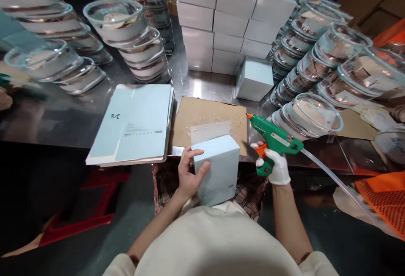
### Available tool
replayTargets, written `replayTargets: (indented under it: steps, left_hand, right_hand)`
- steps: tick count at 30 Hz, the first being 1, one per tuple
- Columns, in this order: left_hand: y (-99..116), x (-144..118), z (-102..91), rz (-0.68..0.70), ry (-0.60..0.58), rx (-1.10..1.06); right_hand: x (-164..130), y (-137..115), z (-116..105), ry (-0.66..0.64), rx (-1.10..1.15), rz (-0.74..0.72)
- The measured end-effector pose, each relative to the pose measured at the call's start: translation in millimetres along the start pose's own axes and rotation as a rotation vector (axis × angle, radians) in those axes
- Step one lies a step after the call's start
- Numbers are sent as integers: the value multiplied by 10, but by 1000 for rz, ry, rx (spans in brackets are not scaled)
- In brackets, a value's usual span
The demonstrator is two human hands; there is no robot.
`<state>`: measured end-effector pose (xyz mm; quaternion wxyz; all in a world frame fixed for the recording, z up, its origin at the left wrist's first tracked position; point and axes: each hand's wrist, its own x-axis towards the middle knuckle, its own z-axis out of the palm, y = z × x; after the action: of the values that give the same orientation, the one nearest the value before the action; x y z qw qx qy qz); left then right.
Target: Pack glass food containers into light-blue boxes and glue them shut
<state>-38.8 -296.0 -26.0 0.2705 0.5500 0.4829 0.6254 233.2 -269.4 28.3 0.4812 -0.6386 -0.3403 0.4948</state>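
A pale blue box [217, 169] sits at the near edge of the steel table [63, 115], tipped against the person's lap, with one white flap [210, 131] standing up at its far side. The left hand [189, 174], bare, grips the box's left side, fingers wrapped over the near face and thumb on the side wall. The right hand [276, 167], in a white glove, is closed round the handle of a green glue gun [274, 140], one finger on the orange trigger; the orange nozzle points left toward the box but stays apart from it. A clear glue stick [335, 181] trails from the gun's back. Under the box lies a sheet of brown cardboard [209, 117], speckled with what may be glue crumbs. Just left rests a stack of flat unfolded boxes [136, 126]. Farther back stand stacked folded boxes [230, 18], and nested glass bowls [126, 35] line both sides.
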Motion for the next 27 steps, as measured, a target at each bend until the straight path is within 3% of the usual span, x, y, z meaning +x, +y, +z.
replayTargets:
  steps: [4,8,11,13,15,17,19,21,25,27]
  left_hand:
    - [28,44,-49,-57,10,-73]
    - [34,42,-70,-98,-11,-111]
    - [20,38,-50,-131,-37,-156]
    - [11,33,-24,-147,-69,-179]
    - [7,19,6,-146,-109,-190]
    - [8,-2,34,-147,-133,-203]
    - [7,-23,60,-180,-138,-239]
    - [-2,-32,82,-211,-97,-299]
    - [-50,0,80,-126,2,-420]
    - [-67,26,44,-80,-54,-401]
  right_hand:
    - [456,-26,163,15,-375,129]
    - [592,-85,0,68,-564,153]
    - [469,-180,-111,177,-684,31]
    - [332,-224,-25,164,-592,-140]
    - [212,-229,172,-37,-371,-219]
    - [146,-197,376,-278,-154,-159]
    - [128,-150,479,-364,-49,-131]
    - [126,-120,447,-408,-56,-214]
    - [81,-196,218,-809,-253,-528]
    - [48,-278,177,-900,-381,-694]
